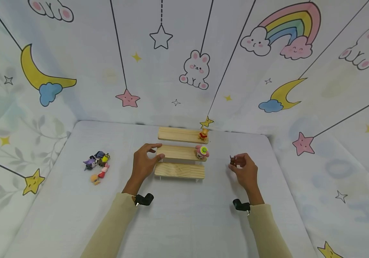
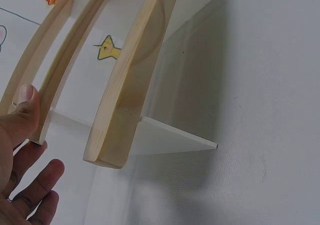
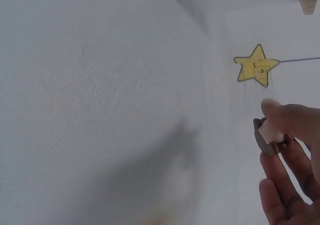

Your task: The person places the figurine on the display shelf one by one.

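A small tiered stand with three wooden boards is in the middle of the table in the head view. My left hand (image 1: 143, 162) pinches the left end of its middle board (image 1: 176, 152), thumb on one face and a finger beneath in the left wrist view. On the right end of that board sits a pink figurine (image 1: 200, 153) with a yellow-green top. A yellow bear figurine (image 1: 203, 135) in red stands on the back board (image 1: 178, 135). Right of the stand, my right hand (image 1: 247, 171) holds a small dark brown figurine (image 3: 259, 136) between thumb and fingers, raised off the cloth.
Several small figurines (image 1: 100, 157) lie in a cluster on the left of the white-covered table (image 1: 171, 222). The front board (image 1: 179, 171) of the stand carries nothing. A patterned cloth backdrop (image 1: 91, 64) rises behind and beside the table.
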### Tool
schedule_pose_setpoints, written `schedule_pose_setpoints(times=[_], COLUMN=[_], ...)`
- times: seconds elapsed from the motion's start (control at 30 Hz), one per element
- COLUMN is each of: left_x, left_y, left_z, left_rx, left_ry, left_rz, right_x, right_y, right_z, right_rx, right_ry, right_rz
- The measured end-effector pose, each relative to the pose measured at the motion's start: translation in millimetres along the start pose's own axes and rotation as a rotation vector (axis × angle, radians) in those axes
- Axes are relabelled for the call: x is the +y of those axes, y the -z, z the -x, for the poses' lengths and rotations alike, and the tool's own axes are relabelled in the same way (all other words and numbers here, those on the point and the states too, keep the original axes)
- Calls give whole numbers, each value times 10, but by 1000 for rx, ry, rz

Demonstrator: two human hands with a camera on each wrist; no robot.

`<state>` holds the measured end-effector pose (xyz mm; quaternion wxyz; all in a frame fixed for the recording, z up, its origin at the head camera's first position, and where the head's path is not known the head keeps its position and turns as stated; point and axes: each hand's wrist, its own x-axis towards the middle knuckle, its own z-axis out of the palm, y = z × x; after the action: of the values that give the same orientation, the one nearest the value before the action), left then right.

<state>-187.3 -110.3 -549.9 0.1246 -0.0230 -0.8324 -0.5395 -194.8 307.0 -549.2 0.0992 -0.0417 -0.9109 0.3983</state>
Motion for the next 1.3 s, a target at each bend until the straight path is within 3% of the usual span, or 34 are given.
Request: schedule_pose_setpoints(times=[0.6, 1.3], left_x=[-4, 15], left_y=[-10, -1], left_z=[-3, 6], left_rx=[5, 6], left_ry=[14, -2], left_rz=[-5, -1], right_x=[-267, -521], right_y=[-48, -204], right_z=[66, 272], right_rx=[46, 27], right_ry=[97, 124], right_rz=[-79, -135])
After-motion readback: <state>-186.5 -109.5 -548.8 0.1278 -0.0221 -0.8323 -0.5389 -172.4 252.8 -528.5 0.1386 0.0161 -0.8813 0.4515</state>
